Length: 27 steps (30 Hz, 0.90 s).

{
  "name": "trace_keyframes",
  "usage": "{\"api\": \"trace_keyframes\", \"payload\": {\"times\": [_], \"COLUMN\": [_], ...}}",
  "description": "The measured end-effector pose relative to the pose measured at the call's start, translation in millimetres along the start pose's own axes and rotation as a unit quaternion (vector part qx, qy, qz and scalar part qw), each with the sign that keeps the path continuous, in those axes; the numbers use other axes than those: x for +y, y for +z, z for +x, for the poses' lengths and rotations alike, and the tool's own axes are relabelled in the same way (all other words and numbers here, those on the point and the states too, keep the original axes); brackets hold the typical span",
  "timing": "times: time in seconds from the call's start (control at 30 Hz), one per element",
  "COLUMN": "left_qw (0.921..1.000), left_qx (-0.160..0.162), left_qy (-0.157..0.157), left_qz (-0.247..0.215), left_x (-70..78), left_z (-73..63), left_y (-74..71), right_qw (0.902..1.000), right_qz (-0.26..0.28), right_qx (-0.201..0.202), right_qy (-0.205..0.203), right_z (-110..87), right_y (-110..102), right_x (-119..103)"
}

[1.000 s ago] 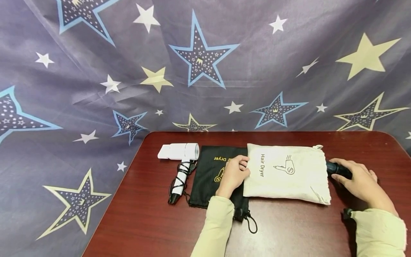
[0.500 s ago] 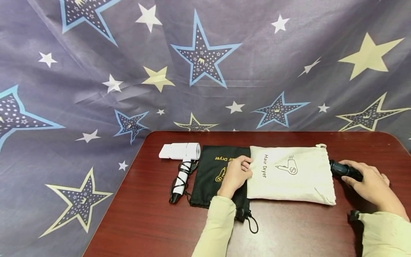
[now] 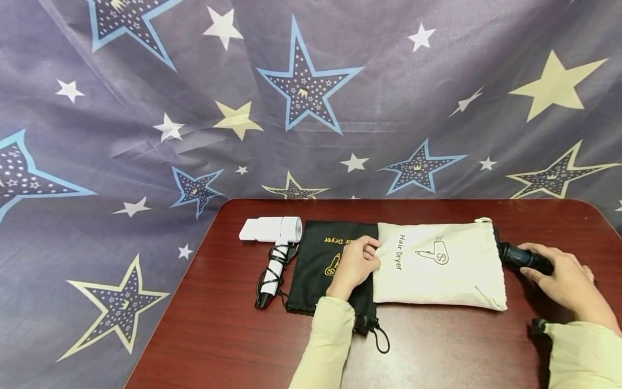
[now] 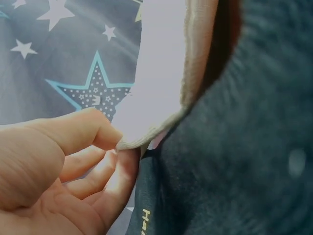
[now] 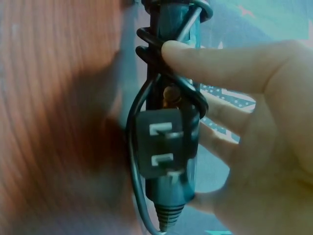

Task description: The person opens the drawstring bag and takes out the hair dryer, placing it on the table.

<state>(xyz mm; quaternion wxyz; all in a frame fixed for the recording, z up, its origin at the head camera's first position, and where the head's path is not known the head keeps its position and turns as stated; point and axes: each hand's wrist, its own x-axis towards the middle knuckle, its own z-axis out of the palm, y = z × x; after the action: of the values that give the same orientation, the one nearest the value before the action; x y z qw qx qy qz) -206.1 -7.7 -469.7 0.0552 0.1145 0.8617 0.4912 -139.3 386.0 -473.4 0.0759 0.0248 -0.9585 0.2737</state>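
Observation:
A cream drawstring bag printed "Hair Dryer" lies on the table, its opening facing right. My left hand pinches the closed left edge of the bag between thumb and finger, as the left wrist view also shows at the bag's hem. Out of the bag's mouth sticks the dark handle of a hair dryer; the rest is hidden inside. My right hand grips that handle, thumb on one side and fingers on the other. In the right wrist view a cord is wound round the handle, with a two-pin plug against it.
A black drawstring bag with yellow print lies partly under the cream one, its cord loop toward the front. Left of it rests a white hair dryer with its black cord wrapped round the handle. A star-patterned curtain hangs behind the table.
My right hand has moved right with the dark handle, and more of it shows outside the bag. The cream bag has shifted slightly right. My left hand keeps its pinch.

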Motion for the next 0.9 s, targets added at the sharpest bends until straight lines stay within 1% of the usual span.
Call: {"api": "trace_keyframes", "payload": {"times": [0.1, 0.17, 0.3, 0.4, 0.5, 0.57, 0.8, 0.9], "left_qw": [0.9999, 0.9998, 0.9995, 0.9989, 0.9984, 0.9985, 0.9997, 0.9998], "left_qx": [-0.007, -0.010, -0.009, 0.001, 0.011, 0.014, 0.006, 0.010], "left_qy": [-0.008, -0.011, -0.002, 0.001, 0.000, 0.000, -0.014, -0.009], "left_qz": [0.006, 0.011, 0.031, 0.047, 0.056, 0.053, 0.020, 0.016], "left_x": [-1.6, -2.1, -2.8, -3.6, -3.7, -3.2, -1.2, -0.3], "left_z": [0.1, 0.8, 2.8, 4.4, 5.7, 6.0, 5.6, 4.9], "left_y": [-0.1, 0.5, 3.6, 6.5, 8.1, 8.5, 8.8, 9.0], "right_qw": [0.9999, 0.9998, 0.9992, 0.9992, 0.9998, 1.0000, 0.9995, 0.9993], "right_qz": [0.010, 0.020, 0.028, 0.025, 0.011, 0.004, -0.010, -0.013], "right_qx": [-0.001, 0.001, 0.007, 0.008, 0.008, 0.001, -0.005, 0.002], "right_qy": [0.004, -0.001, -0.026, -0.029, -0.015, -0.003, 0.028, 0.035], "right_z": [1.4, 3.5, 8.6, 10.5, 10.8, 10.7, 8.5, 7.8], "right_y": [1, 3, 7, 8, 9, 8, 7, 6], "right_x": [-2, -4, -7, -9, -9, -9, -11, -11]}}
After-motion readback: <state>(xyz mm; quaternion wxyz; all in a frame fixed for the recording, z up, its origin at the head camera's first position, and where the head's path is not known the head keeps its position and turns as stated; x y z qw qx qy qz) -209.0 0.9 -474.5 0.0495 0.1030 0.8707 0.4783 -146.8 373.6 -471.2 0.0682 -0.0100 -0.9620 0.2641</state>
